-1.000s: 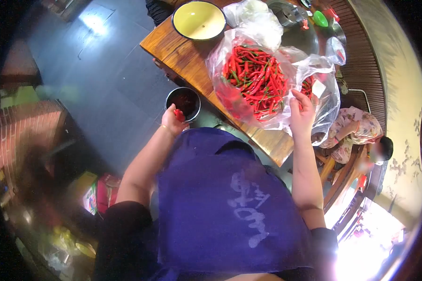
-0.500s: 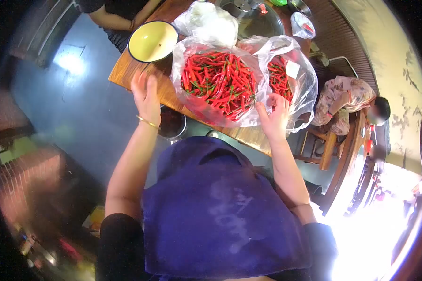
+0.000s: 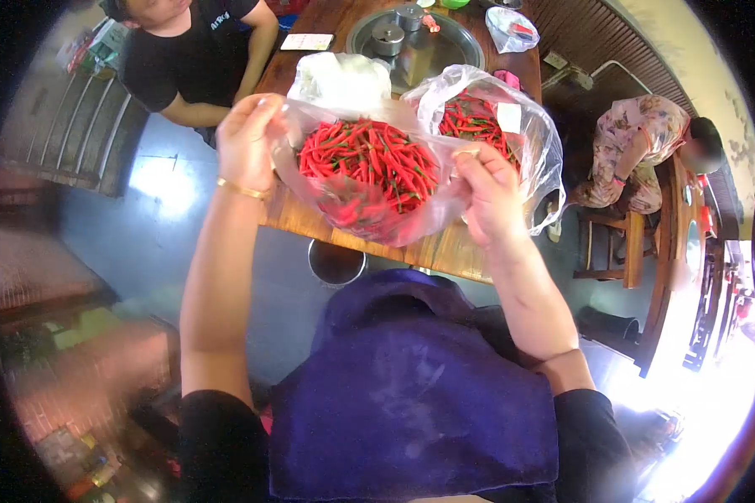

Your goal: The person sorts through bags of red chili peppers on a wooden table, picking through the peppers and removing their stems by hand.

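Both my hands pinch the edges of a clear plastic bag full of red chilies with green stems. My left hand grips its left rim, fingers closed. On the opposite rim my right hand is closed, the thumb against the fingers. The bag's mouth is spread between them, over the wooden table. A second clear bag of red chilies stands just right of it, with a white label. Behind the first bag lies a white plastic bag.
A round metal tray with lidded metal pots is farther back, beside a phone-like white object. A dark bucket stands below the table edge. One person sits at the back left, another at the right.
My left hand has gone from the bucket, up to the chili bag's left rim, and closed on it. My right hand has closed on the other rim. The yellow bowl is out of sight.
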Action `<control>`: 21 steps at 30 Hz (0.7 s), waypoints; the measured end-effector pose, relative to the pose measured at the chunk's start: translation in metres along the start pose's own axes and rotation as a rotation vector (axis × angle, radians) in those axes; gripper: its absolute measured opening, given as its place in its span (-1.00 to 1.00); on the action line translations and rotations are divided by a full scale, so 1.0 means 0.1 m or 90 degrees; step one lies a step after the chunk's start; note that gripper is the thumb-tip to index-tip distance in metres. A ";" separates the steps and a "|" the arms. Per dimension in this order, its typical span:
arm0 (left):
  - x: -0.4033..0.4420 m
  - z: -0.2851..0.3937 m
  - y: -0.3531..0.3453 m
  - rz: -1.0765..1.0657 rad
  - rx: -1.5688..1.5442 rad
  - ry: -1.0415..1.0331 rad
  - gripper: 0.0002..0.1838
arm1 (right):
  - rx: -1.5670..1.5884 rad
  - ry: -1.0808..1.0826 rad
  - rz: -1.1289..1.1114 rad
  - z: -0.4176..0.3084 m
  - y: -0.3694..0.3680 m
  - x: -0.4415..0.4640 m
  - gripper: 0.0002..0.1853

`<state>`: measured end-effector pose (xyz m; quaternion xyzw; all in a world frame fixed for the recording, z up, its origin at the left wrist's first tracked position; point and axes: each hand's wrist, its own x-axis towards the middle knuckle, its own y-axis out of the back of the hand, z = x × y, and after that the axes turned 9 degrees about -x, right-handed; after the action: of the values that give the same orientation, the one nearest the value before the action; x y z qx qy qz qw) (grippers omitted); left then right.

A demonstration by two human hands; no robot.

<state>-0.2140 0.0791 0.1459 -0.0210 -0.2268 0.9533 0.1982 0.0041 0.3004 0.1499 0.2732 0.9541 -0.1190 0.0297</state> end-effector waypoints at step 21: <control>-0.34 0.19 0.01 0.105 -0.086 0.030 -0.89 | -0.087 0.043 -0.082 -0.20 0.30 0.46 -0.93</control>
<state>-0.1855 0.0571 0.1604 -0.0751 -0.2833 0.9482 0.1222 -0.0191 0.3540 0.1574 0.2123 0.9761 -0.0464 0.0087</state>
